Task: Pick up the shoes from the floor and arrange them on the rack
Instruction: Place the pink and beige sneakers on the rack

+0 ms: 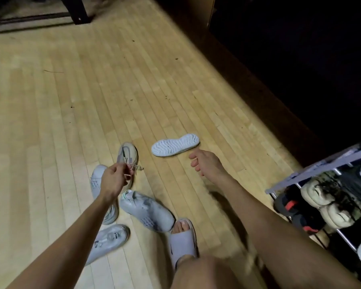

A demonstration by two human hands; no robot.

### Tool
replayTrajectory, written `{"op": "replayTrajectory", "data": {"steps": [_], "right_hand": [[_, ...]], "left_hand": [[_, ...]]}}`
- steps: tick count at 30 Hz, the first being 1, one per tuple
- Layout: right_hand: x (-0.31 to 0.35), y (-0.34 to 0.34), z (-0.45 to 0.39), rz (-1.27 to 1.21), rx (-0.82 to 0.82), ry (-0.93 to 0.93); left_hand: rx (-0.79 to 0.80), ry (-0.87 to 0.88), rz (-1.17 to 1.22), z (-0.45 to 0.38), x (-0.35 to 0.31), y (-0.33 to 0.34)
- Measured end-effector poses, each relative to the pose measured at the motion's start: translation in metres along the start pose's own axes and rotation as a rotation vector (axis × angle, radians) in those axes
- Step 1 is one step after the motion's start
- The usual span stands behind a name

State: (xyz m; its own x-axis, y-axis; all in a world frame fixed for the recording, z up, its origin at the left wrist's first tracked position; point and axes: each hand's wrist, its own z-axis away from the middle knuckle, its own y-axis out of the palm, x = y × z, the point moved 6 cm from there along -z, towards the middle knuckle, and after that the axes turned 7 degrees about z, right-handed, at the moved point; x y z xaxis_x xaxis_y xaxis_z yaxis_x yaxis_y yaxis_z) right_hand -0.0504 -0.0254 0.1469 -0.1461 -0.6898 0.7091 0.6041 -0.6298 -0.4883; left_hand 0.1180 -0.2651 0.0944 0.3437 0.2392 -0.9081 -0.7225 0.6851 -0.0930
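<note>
Now, step in hand: I am judging this as gathering two shoes at once for the rack (pixel 321 165).
Left hand (pixel 115 180): I am seeing its fingers pinching the laces of the beige sneaker (pixel 128 155), which is hanging just above the floor (pixel 71 101).
Right hand (pixel 204 161): it is reaching with loosely curled fingers, holding nothing, just beside the upturned white shoe (pixel 175 144).
Grip advice: I am advising taking that flipped shoe by its edge and turning it sole-down.
Other shoes: three pale sneakers (pixel 148 213) are lying near the slippered foot (pixel 182 240).
Rack: it is standing at the right, already carrying shoes.
Risk: laces are letting the sneaker swing.
</note>
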Motion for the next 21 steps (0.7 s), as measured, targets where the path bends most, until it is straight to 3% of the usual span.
{"op": "replayTrajectory", "data": {"steps": [7, 15, 21], "right_hand": [[-0.031, 0.046, -0.062, 0.072, 0.095, 0.066], [-0.058, 0.081, -0.091, 0.137, 0.164, 0.131], [-0.067, 0.083, -0.101, 0.161, 0.160, 0.150]], "left_hand": [[-0.007, -0.036, -0.232, -0.065, 0.059, -0.001], [0.074, -0.014, -0.775, -0.096, 0.116, -0.007], [0.034, -0.181, -0.826, -0.102, 0.138, -0.011]]}}
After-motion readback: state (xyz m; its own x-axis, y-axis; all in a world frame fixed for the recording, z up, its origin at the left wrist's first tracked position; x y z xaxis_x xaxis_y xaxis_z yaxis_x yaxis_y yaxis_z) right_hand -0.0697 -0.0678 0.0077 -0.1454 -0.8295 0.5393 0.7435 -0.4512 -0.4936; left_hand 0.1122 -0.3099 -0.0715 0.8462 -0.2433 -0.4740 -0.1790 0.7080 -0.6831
